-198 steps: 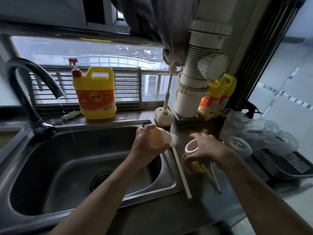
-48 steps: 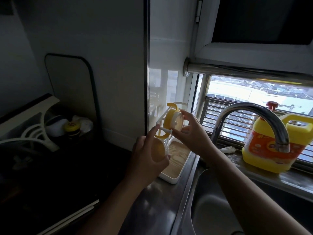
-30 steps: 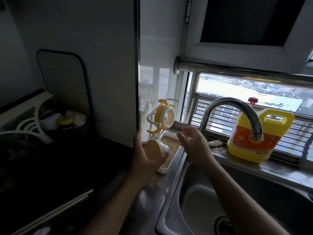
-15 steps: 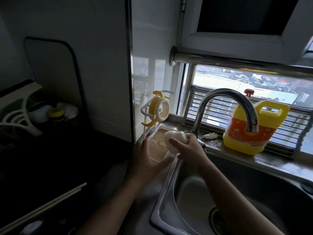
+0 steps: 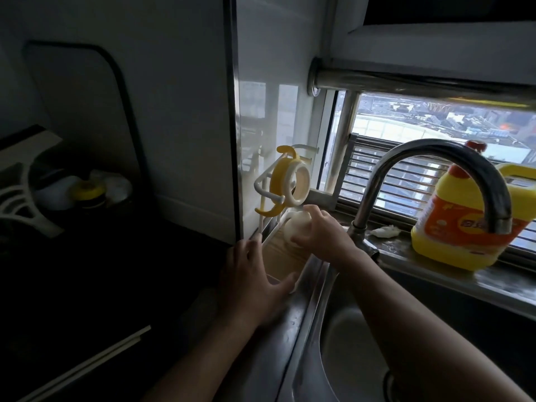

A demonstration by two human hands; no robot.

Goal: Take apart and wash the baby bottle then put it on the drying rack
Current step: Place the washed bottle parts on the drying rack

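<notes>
My right hand (image 5: 320,236) grips the whitish baby bottle body (image 5: 294,229) and holds it over the far end of the white drying rack (image 5: 262,190), close to its pegs. The yellow handled bottle collar (image 5: 287,185) hangs on an upper peg of that rack. The rack's wooden tray (image 5: 285,261) sits on the counter beside the sink. My left hand (image 5: 251,281) rests with straight fingers against the tray's left edge and holds nothing.
A curved steel tap (image 5: 435,166) arches over the sink (image 5: 342,329) on the right. A yellow detergent jug (image 5: 464,221) stands on the sill behind it. A dark stove area (image 5: 72,198) with a pot and a yellow-lidded item lies at the left.
The bottle body passed from my left hand to my right, which carried it up to the rack. My left hand dropped onto the tray edge. The yellow collar stays hung on the peg.
</notes>
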